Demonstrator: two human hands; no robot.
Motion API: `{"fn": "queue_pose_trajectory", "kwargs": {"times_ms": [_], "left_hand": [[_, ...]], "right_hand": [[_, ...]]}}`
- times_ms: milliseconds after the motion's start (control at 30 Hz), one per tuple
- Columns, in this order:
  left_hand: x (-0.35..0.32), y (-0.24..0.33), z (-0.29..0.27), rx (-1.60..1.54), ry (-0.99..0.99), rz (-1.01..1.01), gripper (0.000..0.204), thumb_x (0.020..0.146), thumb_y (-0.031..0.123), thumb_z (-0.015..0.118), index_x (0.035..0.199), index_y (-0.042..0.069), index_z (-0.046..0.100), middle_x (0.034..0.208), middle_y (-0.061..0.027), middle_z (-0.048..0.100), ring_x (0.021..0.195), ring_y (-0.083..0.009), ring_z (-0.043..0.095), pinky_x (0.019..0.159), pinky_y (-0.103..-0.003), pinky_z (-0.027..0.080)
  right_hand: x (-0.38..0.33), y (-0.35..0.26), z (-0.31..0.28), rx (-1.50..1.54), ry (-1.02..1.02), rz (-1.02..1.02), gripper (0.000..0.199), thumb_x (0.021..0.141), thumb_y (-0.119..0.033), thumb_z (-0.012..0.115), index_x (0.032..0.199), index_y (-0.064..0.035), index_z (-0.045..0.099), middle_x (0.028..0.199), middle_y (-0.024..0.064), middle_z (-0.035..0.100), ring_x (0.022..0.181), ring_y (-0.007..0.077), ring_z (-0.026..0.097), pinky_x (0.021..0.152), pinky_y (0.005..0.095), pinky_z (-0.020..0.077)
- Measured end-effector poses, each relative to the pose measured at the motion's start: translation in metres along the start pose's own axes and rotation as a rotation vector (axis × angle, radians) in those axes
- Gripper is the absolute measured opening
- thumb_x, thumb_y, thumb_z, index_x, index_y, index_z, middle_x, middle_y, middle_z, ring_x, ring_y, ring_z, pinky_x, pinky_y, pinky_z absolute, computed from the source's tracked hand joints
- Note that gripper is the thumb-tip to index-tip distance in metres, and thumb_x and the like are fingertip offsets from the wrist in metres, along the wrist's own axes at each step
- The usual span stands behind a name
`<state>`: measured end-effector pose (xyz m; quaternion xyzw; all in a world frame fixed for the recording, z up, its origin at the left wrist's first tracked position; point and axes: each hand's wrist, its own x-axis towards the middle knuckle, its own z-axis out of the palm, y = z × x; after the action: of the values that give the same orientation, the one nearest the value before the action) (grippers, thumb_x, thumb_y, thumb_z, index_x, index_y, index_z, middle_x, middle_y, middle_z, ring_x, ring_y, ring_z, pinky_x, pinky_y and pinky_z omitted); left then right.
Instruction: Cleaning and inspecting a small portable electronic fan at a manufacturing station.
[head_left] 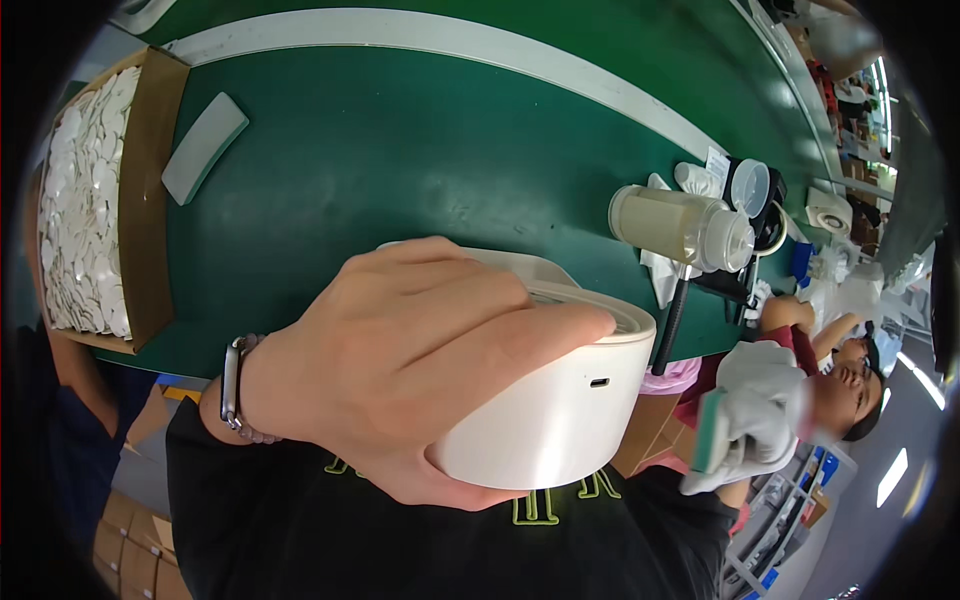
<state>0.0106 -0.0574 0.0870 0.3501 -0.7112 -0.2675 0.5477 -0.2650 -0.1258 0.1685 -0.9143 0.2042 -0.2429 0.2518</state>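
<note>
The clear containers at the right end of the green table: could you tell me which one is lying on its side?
The large cloudy jar with cream-coloured contents lies on its side; the small clear cup behind it does not.

A brown cardboard box [150, 190] full of small white round pieces stood at the left end of the green worktop [400, 150]. More brown boxes [125, 550] were stacked on the floor below it.

One white round housing [545, 400], one cardboard box [145, 190], one grey pad [203, 147], two jars [680, 228].
</note>
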Motion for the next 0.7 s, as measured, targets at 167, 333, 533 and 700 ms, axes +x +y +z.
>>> {"fn": "queue_pose_trajectory", "kwargs": {"times_ms": [167,333,533,700], "left_hand": [[0.005,0.004,-0.008,-0.033,-0.091,-0.117,0.066,0.053,0.035,0.081,0.102,-0.003,0.059,0.086,-0.0131,0.064,0.073,-0.0244,0.064,0.066,-0.034,0.048],[0.001,0.006,-0.004,-0.128,-0.059,-0.133,0.07,0.044,0.033,0.087,0.099,-0.001,0.06,0.095,-0.0139,0.063,0.081,-0.0254,0.063,0.072,-0.035,0.047],[0.003,0.009,-0.016,-0.076,-0.221,-0.182,0.093,0.043,0.029,0.088,0.122,0.003,0.045,0.096,-0.0136,0.063,0.084,-0.0277,0.062,0.072,-0.036,0.047],[-0.008,0.013,-0.009,-0.055,-0.183,-0.071,0.114,0.045,0.025,0.087,0.137,0.003,0.023,0.096,-0.0141,0.062,0.084,-0.0286,0.061,0.071,-0.037,0.047]], "right_hand": [[-0.02,0.02,0.0,0.437,0.021,0.065,0.044,0.056,-0.038,0.084,0.078,-0.0095,0.058,0.069,0.0031,0.05,0.043,0.0139,0.042,0.041,0.0289,0.0321],[0.0,0.003,-0.004,0.25,-0.129,-0.005,0.045,0.059,-0.038,0.082,0.082,-0.0079,0.057,0.073,0.0041,0.05,0.051,0.0134,0.047,0.043,0.0279,0.0322],[0.079,-0.048,0.032,0.012,-0.45,0.26,0.025,0.064,-0.019,0.074,0.078,-0.004,0.06,0.078,0.0055,0.059,0.062,0.0204,0.054,0.055,0.0285,0.0367],[0.09,-0.003,0.032,-0.326,-0.059,0.05,0.035,0.065,-0.02,0.068,0.093,-0.0001,0.064,0.091,0.0102,0.06,0.078,0.0215,0.059,0.069,0.0317,0.0452]]}}
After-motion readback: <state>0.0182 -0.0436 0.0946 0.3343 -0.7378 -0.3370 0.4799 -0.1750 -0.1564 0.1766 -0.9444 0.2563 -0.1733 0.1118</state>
